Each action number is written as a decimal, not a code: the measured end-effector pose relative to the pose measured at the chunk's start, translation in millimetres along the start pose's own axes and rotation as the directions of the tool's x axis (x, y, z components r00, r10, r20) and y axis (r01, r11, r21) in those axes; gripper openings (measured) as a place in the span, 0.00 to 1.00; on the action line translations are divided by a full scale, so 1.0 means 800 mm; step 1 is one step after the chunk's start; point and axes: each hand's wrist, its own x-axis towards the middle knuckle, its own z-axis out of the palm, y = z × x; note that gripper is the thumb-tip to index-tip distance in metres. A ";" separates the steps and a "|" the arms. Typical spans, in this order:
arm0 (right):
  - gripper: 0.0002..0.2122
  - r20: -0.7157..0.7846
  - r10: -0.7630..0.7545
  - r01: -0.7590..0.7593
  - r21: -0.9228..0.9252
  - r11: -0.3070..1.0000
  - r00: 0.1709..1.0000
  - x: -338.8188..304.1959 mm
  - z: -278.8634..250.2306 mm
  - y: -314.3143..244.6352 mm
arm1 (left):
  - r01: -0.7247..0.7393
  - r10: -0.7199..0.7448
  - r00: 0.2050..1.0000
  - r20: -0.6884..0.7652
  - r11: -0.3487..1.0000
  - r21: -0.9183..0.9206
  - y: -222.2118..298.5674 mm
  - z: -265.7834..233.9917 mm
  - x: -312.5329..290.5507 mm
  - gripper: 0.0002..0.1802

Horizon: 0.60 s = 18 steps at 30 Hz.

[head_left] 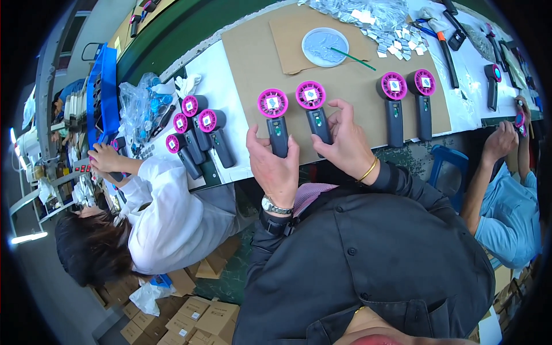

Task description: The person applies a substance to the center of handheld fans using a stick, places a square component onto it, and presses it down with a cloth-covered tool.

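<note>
My left hand (273, 167) is closed round the dark grey handle of a handheld fan (278, 137), its pink-rimmed round head pointing away from me. In my right hand (348, 142) I grip a second handheld fan (319, 125) of the same make-up, thumb and fingers on either side of its handle. Each fan head carries a pale square piece at its centre. Both fans lie over the brown cardboard sheet (345, 86), side by side and apart. To the right, two more fans (394, 118) (424, 112) rest on the cardboard.
Several pink-rimmed fans (214, 129) lie at left, near a plastic bag (138, 106). A round dish (325, 47) with a green stick (353, 59) and scattered small squares (401, 45) sit at the back. Co-workers sit left (172, 213) and right (509, 213). A blue stool (448, 172) stands right.
</note>
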 end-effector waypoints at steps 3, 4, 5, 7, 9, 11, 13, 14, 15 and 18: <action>0.40 0.005 -0.014 0.014 -0.040 0.999 1.000 0.000 -0.001 0.003 | 0.040 -0.040 0.999 0.009 0.998 -0.042 -0.004 0.015 0.000 0.45; 0.39 0.005 -0.013 0.013 -0.057 0.998 1.000 0.001 -0.001 0.002 | 0.059 -0.057 0.998 0.028 0.995 -0.080 -0.007 0.021 0.000 0.45; 0.39 -0.001 -0.009 0.009 -0.078 0.997 1.000 0.003 -0.003 0.003 | 0.075 -0.069 0.996 0.051 0.990 -0.123 -0.007 0.021 0.001 0.44; 0.38 0.007 -0.014 0.014 -0.092 0.996 1.000 0.004 -0.002 0.004 | 0.104 -0.097 0.994 0.058 0.987 -0.119 -0.009 0.010 0.001 0.44; 0.38 0.015 -0.029 0.031 -0.111 0.993 0.999 0.004 -0.002 0.006 | 0.143 -0.129 0.986 0.105 0.981 -0.133 -0.009 0.001 0.002 0.43; 0.38 0.019 -0.040 0.042 -0.120 0.992 0.999 0.003 -0.004 0.008 | -0.015 0.018 0.995 -0.095 1.000 0.026 -0.043 -0.007 0.016 0.41; 0.38 0.007 -0.054 0.055 -0.116 0.992 0.999 0.001 -0.006 0.012 | -0.141 0.194 0.947 -0.258 0.967 0.210 -0.074 -0.024 0.032 0.39; 0.38 -0.001 -0.060 0.059 -0.115 0.992 0.998 0.000 -0.006 0.014 | -0.037 0.145 0.945 -0.292 0.937 0.346 -0.086 -0.034 0.040 0.38; 0.38 0.004 -0.063 0.063 -0.114 0.991 0.998 0.000 -0.006 0.015 | 0.075 0.099 0.937 -0.335 0.879 0.472 -0.095 -0.041 0.043 0.37; 0.38 -0.008 -0.073 0.071 -0.109 0.991 0.997 -0.001 -0.004 0.016 | 0.104 0.016 0.954 -0.298 0.918 0.382 -0.117 -0.043 0.050 0.36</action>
